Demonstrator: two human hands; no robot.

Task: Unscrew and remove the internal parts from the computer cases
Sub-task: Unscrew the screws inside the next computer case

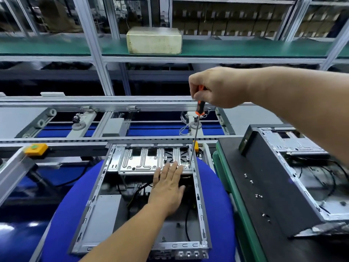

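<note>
- No brand, label or writing is legible anywhere; the cartons on the far shelves are too blurred to read.
- The open computer case point(143, 201) lies flat in the near centre on a round blue pad point(62, 214). It is a bare grey metal frame with slotted side rails, its top panel off.
- Inside the case at its far end sits a silver stamped metal bracket point(139, 161) with raised ribs, square cut-outs and small screw points; nearer, black cables point(139, 190) and a grey panel show.
- The left hand point(168, 188) reaches in from the near side, fingers straight and together, pressing flat on the near right part of the bracket; it grips nothing.
- The right hand point(217, 87) is held high over the case's far right corner, fingers curled tight around the orange-and-black handle of a screwdriver point(196, 129).
- The screwdriver's long thin shaft points almost straight down, its tip meeting the bracket's far right corner, just beside the left fingertips.
- To the right, a second computer case point(294, 167), black-skinned, rests on a dark mat point(245, 186) with loose screws point(258, 195) scattered on it.
- A yellow button box point(35, 148) sits on the left conveyor rail; a pale box point(154, 40) stands on the far green shelf.
</note>
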